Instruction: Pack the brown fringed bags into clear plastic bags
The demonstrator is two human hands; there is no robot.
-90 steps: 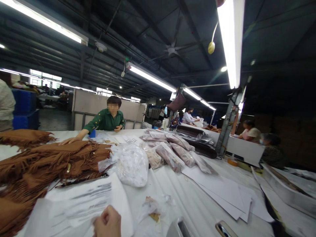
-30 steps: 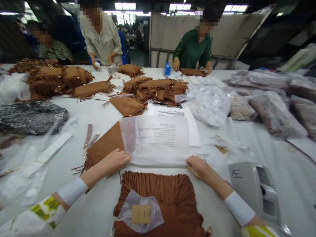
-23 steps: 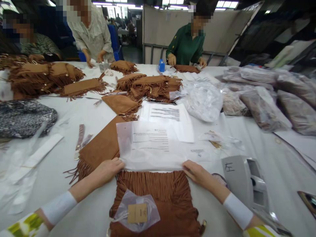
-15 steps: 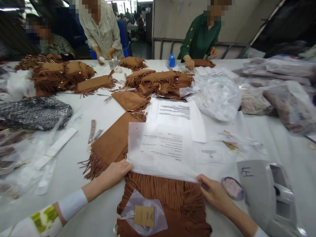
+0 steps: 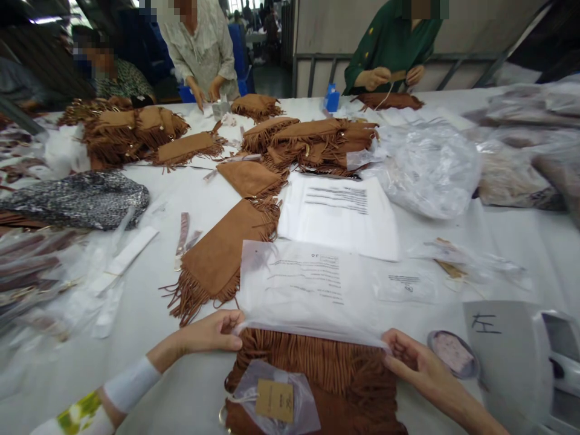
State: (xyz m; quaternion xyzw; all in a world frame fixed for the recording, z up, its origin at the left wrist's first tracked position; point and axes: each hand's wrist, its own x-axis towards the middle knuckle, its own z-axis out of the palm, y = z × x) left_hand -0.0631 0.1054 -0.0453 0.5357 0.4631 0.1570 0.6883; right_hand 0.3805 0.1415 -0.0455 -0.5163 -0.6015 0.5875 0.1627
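My left hand [image 5: 212, 332] pinches the left corner of a clear plastic bag [image 5: 308, 284] with printed warning text. At the opposite corner, my right hand [image 5: 414, 359] grips the same edge between thumb and fingers. The bag's near edge lies across the fringe of a brown suede fringed handbag [image 5: 353, 371] in front of me. How far the handbag reaches inside the plastic cannot be told. A kraft-paper tag [image 5: 275, 400] on white string rests on the handbag, over a small clear pouch [image 5: 309, 408]. A metal ring shows at its left side.
Beyond lie flat white printed bags [image 5: 339, 226], several tan fringed handbags [image 5: 222, 244] and a crumpled plastic heap [image 5: 435, 172]. To the right stand a round dish [image 5: 453, 353] and a grey machine [image 5: 507, 356]. People work across the table [image 5: 149, 290].
Both hands have drawn the plastic bag's edge slightly nearer, and its mouth edge now looks tauter. Across the table, the person in green has raised both hands with a tag. The view has shifted slightly.
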